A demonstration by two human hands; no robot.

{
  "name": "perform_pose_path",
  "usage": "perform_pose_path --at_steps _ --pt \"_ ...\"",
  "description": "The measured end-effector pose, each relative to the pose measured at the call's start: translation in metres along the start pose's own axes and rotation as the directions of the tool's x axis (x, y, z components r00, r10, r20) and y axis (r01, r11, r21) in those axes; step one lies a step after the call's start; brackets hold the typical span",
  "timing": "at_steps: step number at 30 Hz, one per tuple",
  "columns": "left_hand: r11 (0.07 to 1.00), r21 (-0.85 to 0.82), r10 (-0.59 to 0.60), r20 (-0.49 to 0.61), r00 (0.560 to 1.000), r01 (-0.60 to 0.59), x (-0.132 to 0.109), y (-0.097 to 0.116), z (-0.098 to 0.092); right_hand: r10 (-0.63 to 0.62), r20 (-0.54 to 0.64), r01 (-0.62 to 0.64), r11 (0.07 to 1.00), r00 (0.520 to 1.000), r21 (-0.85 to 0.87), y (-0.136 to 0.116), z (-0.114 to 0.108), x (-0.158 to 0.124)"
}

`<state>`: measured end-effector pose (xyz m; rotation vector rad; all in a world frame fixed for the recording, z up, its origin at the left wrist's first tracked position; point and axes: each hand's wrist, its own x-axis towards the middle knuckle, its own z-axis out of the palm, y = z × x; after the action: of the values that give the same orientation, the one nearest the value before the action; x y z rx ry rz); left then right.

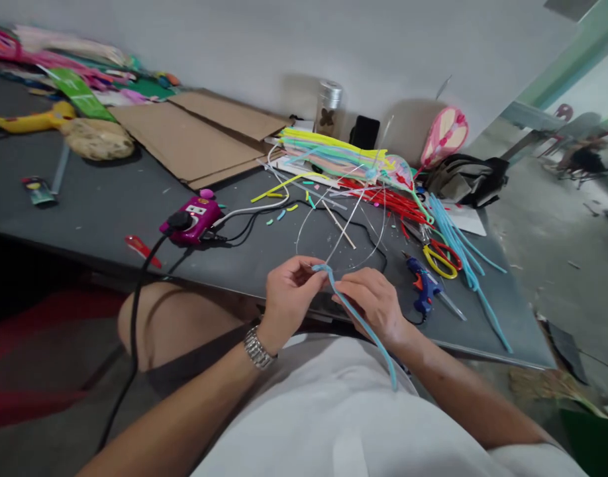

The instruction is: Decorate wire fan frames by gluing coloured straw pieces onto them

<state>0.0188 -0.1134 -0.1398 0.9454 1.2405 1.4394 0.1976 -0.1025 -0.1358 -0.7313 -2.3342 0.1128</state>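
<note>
A light blue pipe cleaner (367,329) runs between my hands, and its long tail hangs down over the white shirt. My left hand (293,295) is closed, thumb and forefinger pinching the bent upper end. Curled fingers of my right hand (371,299) grip the same strand just below. A thin wire frame (346,228) rises from the pinch point, with a straight stem and curved loops spreading over the table. My fingers partly hide where the pipe cleaner meets the wire.
A blue glue gun (424,285) and yellow-and-red-handled scissors (440,258) lie at right beside blue pipe cleaners (457,232). Left are a purple power socket (195,218) with a black cord and a red cutter (143,250). Cardboard (199,146) and a bottle (328,106) sit behind.
</note>
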Motion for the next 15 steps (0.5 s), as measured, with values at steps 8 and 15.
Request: perform_pose_path --at_steps 8,15 --pt "0.999 -0.024 -0.037 0.026 0.999 0.038 0.002 -0.005 -0.004 -0.041 0.055 0.046 0.995 0.998 -0.092 0.008 -0.003 0.016" --pt "0.996 -0.059 -0.068 0.062 0.996 0.072 -0.002 -0.003 -0.007 0.06 0.025 -0.06 0.998 0.998 -0.027 0.01 -0.005 0.034"
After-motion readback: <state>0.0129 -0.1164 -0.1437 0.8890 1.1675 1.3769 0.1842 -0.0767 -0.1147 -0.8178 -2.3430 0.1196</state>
